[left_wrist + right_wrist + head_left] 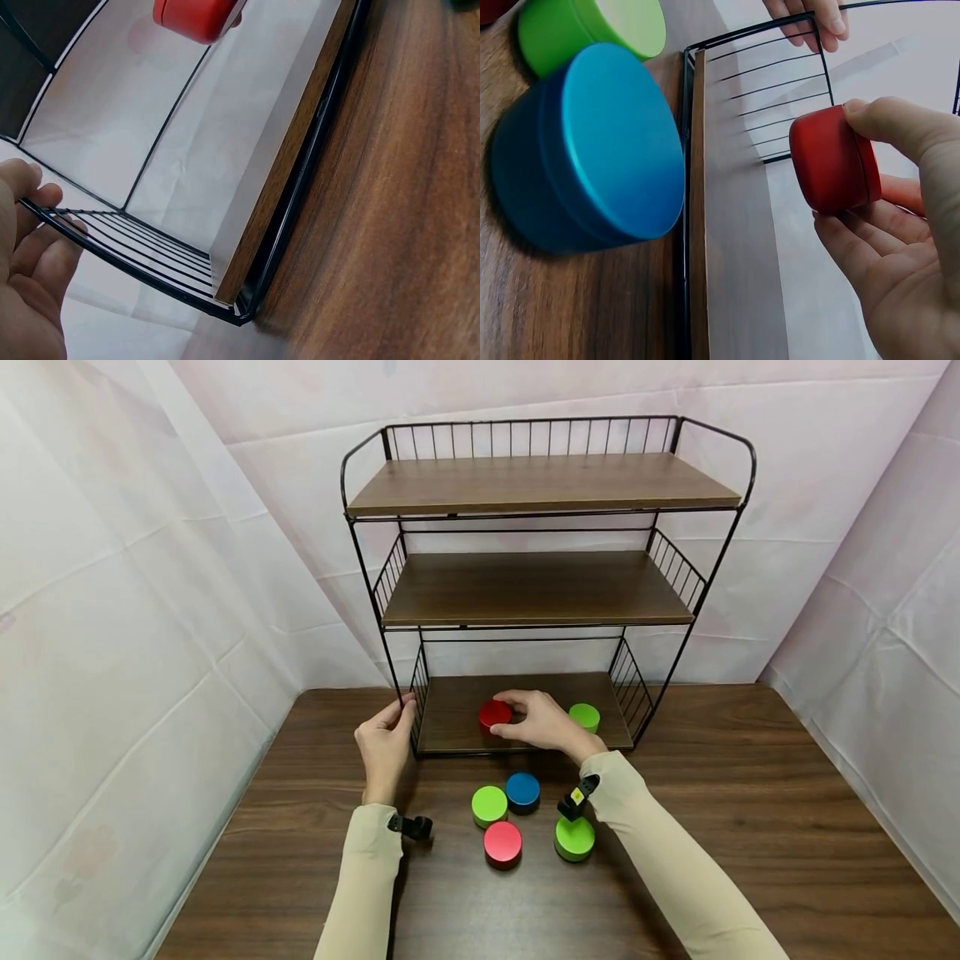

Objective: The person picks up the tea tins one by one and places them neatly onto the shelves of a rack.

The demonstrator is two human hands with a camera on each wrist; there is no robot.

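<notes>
My right hand [542, 722] pinches a small round red tin [495, 713] between thumb and fingers, over the bottom board [457, 693] of a three-tier shelf rack. In the right wrist view the red tin [832, 159] appears held up off the board. My left hand [385, 744] grips the black wire side frame [135, 262] at the rack's lower left, with fingers curled round its upper rail in the left wrist view. A green tin [584, 717] stands on the bottom board, right of the red one, partly behind my right hand.
On the wooden table [750, 827] before the rack stand a green tin [490, 806], a blue tin [522, 792], a red tin [502, 844] and another green tin [574, 839] beneath my right wrist. The middle board [536, 585] and top board [540, 481] overhang the bottom one.
</notes>
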